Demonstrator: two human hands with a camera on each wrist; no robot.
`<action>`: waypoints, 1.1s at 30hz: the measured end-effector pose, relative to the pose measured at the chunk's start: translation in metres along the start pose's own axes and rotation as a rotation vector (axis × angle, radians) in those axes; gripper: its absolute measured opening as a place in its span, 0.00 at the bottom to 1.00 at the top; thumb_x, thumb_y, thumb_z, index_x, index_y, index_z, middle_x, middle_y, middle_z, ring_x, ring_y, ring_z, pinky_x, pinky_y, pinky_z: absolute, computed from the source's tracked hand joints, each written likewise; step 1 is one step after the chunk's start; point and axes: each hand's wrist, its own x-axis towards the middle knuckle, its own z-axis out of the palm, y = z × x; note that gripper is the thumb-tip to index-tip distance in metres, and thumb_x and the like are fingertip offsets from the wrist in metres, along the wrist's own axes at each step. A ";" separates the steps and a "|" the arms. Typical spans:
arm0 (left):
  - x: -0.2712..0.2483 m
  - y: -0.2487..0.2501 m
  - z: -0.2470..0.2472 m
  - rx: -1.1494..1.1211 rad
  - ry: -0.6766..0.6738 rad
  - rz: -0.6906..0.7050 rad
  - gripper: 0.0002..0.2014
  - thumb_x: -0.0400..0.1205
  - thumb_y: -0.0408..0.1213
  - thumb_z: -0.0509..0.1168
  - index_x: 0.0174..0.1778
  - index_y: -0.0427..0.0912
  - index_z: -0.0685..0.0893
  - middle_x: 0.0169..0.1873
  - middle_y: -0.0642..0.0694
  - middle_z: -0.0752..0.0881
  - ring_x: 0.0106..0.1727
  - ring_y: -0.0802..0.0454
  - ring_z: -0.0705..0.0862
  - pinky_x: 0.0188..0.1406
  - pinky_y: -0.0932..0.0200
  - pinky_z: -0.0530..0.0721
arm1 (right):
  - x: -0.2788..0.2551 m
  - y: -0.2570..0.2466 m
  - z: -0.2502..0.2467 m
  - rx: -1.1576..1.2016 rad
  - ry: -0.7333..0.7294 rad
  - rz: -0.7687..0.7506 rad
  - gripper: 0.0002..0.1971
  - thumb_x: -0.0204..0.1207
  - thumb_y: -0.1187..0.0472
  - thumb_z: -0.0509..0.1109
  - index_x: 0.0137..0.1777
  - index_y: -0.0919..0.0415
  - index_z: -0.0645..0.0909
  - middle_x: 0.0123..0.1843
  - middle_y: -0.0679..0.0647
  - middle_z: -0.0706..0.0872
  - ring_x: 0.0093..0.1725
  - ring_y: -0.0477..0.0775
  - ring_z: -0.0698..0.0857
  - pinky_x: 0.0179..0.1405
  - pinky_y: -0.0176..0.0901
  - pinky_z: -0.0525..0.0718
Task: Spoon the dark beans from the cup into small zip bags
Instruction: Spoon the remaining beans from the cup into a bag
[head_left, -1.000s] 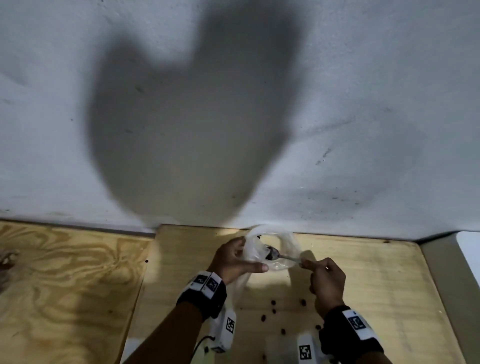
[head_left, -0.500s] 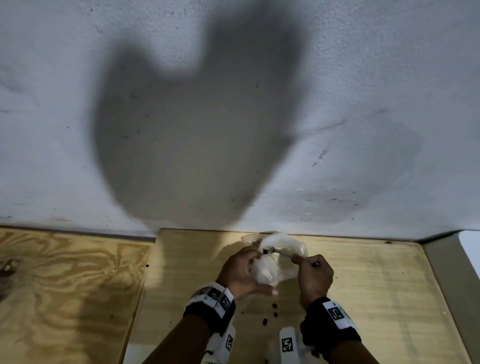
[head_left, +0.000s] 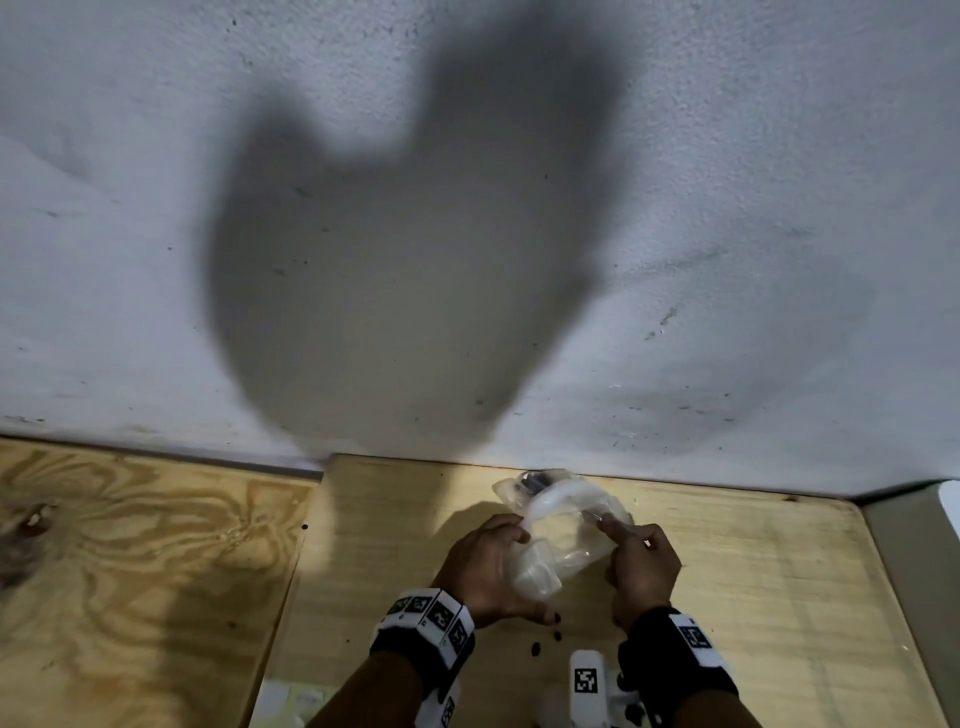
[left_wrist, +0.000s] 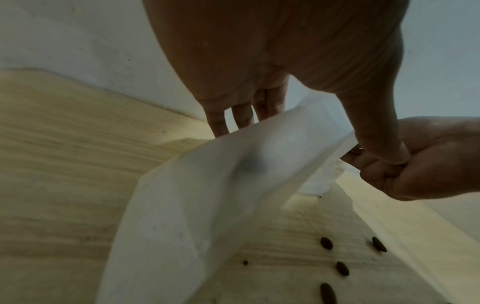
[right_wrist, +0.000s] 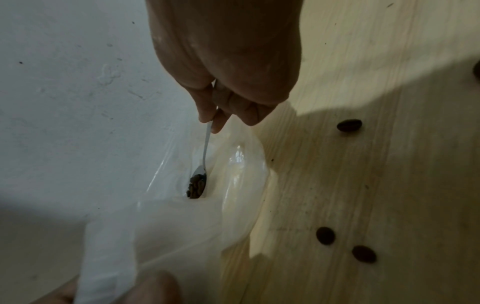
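Spoon (right_wrist: 205, 154) (bowl inside bag (right_wrist: 233, 185)) pinched by right hand (right_wrist: 226, 67); cup hidden.

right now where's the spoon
In the right wrist view, the spoon is pinched by the right hand, its bean-filled bowl inside the clear zip bag.

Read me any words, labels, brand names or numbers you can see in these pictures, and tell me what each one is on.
No readable words or numbers in any view.
Wristbands and: black-and-white square code markers only, no letters.
White block: one such marker, no text.
Clear zip bag and spoon: no print visible.
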 end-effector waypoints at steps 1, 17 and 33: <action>0.001 -0.002 0.001 -0.011 -0.003 -0.009 0.52 0.46 0.70 0.78 0.68 0.52 0.79 0.69 0.62 0.74 0.68 0.60 0.76 0.69 0.56 0.80 | 0.001 0.000 -0.001 0.000 -0.012 -0.001 0.19 0.67 0.65 0.83 0.32 0.57 0.72 0.27 0.55 0.68 0.24 0.51 0.64 0.21 0.39 0.63; 0.015 0.002 -0.031 -0.481 0.073 -0.167 0.41 0.52 0.55 0.86 0.63 0.55 0.84 0.54 0.56 0.90 0.57 0.58 0.87 0.57 0.57 0.86 | 0.001 -0.018 -0.026 -0.089 -0.004 -0.061 0.16 0.68 0.70 0.80 0.30 0.60 0.74 0.31 0.61 0.80 0.19 0.50 0.65 0.18 0.38 0.63; 0.012 0.009 0.009 -0.172 0.043 -0.050 0.54 0.45 0.67 0.83 0.69 0.54 0.79 0.74 0.62 0.72 0.74 0.61 0.74 0.73 0.55 0.77 | -0.016 -0.005 0.011 -0.211 0.066 -0.161 0.14 0.64 0.65 0.81 0.32 0.66 0.76 0.32 0.57 0.82 0.35 0.60 0.78 0.36 0.48 0.77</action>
